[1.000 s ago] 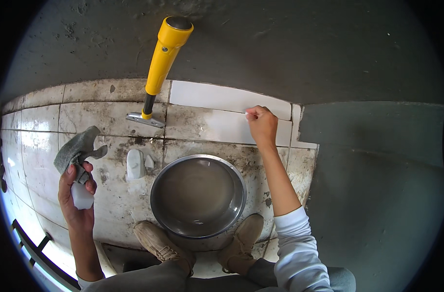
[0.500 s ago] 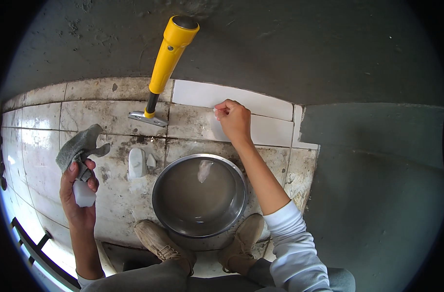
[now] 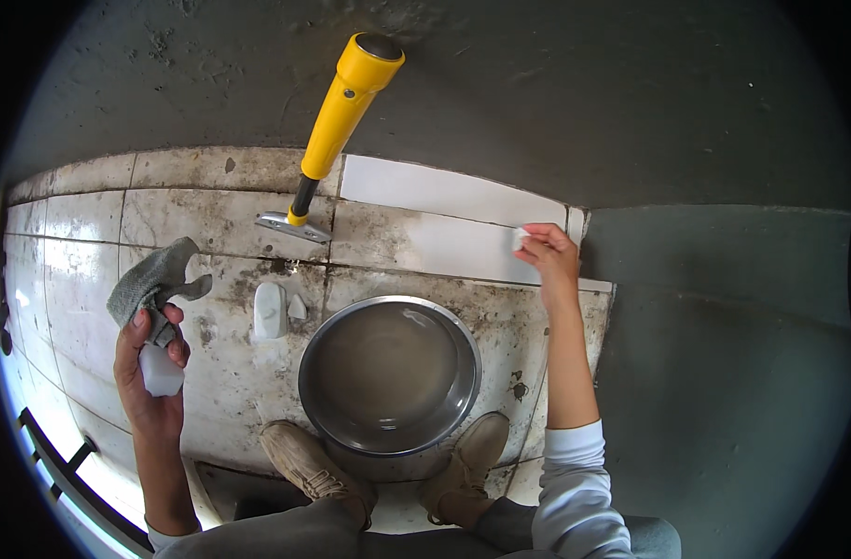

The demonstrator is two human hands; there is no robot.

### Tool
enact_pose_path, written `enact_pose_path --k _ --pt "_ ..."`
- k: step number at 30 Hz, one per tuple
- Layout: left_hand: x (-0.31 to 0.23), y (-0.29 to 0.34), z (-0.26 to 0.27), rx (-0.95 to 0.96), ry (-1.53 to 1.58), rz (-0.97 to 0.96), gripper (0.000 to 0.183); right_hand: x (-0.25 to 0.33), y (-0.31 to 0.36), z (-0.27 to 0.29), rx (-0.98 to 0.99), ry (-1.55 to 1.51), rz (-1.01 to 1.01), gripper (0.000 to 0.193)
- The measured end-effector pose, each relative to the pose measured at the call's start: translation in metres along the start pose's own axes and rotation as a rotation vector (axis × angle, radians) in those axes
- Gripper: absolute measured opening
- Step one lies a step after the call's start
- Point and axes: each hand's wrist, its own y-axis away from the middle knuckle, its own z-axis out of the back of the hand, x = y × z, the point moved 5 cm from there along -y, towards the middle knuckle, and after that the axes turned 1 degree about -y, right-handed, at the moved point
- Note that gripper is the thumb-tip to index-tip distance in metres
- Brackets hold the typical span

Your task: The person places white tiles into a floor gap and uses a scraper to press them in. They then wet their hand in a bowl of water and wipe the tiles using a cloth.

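My left hand, at the left, is closed around a grey cloth and a white block. The cloth sticks up beyond the fingertips; the block rests against the palm. At the right, my right hand pinches a small white piece between thumb and fingers, at the right part of a pale tile. This tile is white on its right part and stained brown on its left.
A metal basin of cloudy water stands before my shoes. Left of it lie a white rounded block and a white chip. A yellow-handled scraper leans toward the dark grey wall. Dirty tiles extend left.
My right hand has moved to the right along the tile, from near its stained part to its right end. The left hand keeps its hold. The view has shifted slightly.
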Motion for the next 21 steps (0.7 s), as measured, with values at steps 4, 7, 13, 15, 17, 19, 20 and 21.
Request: enact_pose_path --k 4,7,13,15,17,19,20,21 --pt "0.003 -0.001 -0.006 -0.007 -0.050 0.003 0.024 -0.001 -0.009 0.034 -0.227 0.597 0.183 0.010" --pt "0.005 -0.002 -0.007 -0.015 -0.027 0.001 0.025 -0.004 -0.013 0.026 -0.281 0.775 0.238 0.009" --pt "0.005 -0.004 -0.008 0.004 -0.038 -0.025 0.026 -0.011 -0.014 -0.042 -0.145 0.743 0.284 0.011" --pt "0.005 -0.001 -0.008 -0.005 -0.034 -0.020 0.026 -0.009 -0.019 -0.053 -0.060 0.667 0.215 0.012" --pt "0.006 -0.002 -0.007 -0.015 -0.027 -0.008 0.026 -0.004 -0.033 -0.043 -0.085 0.234 0.166 0.014" --pt "0.004 -0.006 -0.006 0.013 -0.028 -0.033 0.026 0.003 -0.044 -0.030 -0.115 0.389 0.200 0.013" --pt "0.005 -0.007 -0.004 0.014 -0.026 -0.031 0.026 0.007 -0.049 -0.024 -0.144 0.542 0.238 0.012" --pt "0.006 -0.007 0.000 -0.006 -0.020 -0.030 0.026 0.013 -0.049 -0.027 -0.167 0.692 0.274 0.012"
